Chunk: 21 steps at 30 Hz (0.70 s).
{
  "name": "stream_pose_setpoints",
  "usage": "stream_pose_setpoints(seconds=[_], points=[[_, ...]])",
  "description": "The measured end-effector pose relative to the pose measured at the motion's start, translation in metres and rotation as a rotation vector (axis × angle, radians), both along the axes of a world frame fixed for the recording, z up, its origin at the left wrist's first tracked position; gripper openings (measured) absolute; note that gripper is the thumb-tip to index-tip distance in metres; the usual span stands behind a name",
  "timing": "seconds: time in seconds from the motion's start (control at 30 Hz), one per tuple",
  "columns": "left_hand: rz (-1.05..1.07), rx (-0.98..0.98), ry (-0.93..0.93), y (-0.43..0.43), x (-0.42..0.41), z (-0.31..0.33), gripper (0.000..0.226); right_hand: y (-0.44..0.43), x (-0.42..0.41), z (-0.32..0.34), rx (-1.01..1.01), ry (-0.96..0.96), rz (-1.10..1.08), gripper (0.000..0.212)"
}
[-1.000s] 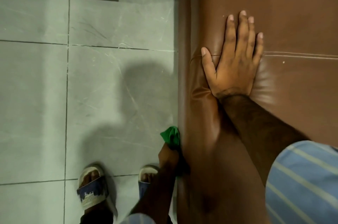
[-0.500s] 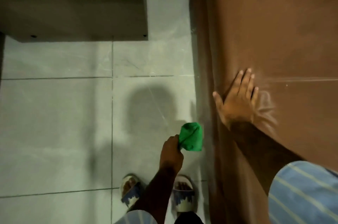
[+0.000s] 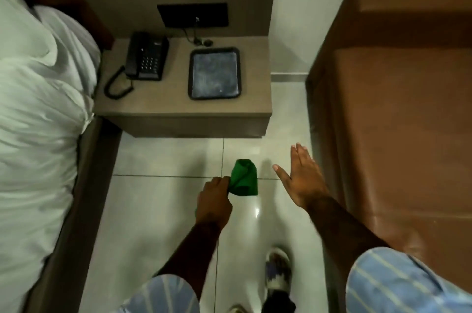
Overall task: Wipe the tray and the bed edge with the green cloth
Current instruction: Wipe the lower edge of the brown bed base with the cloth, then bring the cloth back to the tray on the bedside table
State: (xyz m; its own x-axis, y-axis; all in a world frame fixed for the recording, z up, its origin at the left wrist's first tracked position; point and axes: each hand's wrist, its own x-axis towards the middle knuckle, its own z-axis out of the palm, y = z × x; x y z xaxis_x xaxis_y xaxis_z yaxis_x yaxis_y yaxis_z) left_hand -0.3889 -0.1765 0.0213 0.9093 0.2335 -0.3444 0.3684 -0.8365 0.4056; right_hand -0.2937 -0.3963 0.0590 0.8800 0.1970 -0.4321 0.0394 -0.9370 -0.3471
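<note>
Between the bed (image 3: 38, 108) at left and the brown bench (image 3: 396, 108) at right, you face a nightstand (image 3: 178, 105) bearing the tray (image 3: 215, 73) beside a phone (image 3: 146, 57). Your right hand (image 3: 302, 179) is open, empty; your left hand (image 3: 214, 202) grips the cloth (image 3: 244, 181) above the floor.

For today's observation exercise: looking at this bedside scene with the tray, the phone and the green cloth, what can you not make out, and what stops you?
Head view, the only one:
- Tray: pale smears show, but dust or glare cannot be told; too dim.
- Green cloth: its gripped part is hidden inside the left hand.
- Phone: key markings too small.
- Brown bed edge: cut off by the right frame edge.
- Right hand: palm side faces away; open, empty.
</note>
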Motion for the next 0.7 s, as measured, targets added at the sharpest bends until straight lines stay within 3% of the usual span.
stream_pose_setpoints(seconds=[0.3, 0.43, 0.53, 0.7], points=[[0.045, 0.166, -0.123, 0.085, 0.181, -0.013, 0.046, 0.076, 0.176, -0.054, 0.055, -0.021, 0.071, 0.083], [-0.03, 0.295, -0.16, 0.116, 0.275, -0.028, 0.046, 0.095, 0.239, -0.091, 0.063, -0.071, 0.073, 0.079], [-0.096, 0.364, -0.172, 0.137, 0.335, -0.038, 0.054, 0.11, 0.275, -0.11, -0.004, -0.118, 0.191, 0.078], [-0.256, 0.381, -0.155, 0.144, 0.386, -0.068, 0.066, 0.125, 0.31, -0.145, -0.021, -0.102, 0.263, 0.072]])
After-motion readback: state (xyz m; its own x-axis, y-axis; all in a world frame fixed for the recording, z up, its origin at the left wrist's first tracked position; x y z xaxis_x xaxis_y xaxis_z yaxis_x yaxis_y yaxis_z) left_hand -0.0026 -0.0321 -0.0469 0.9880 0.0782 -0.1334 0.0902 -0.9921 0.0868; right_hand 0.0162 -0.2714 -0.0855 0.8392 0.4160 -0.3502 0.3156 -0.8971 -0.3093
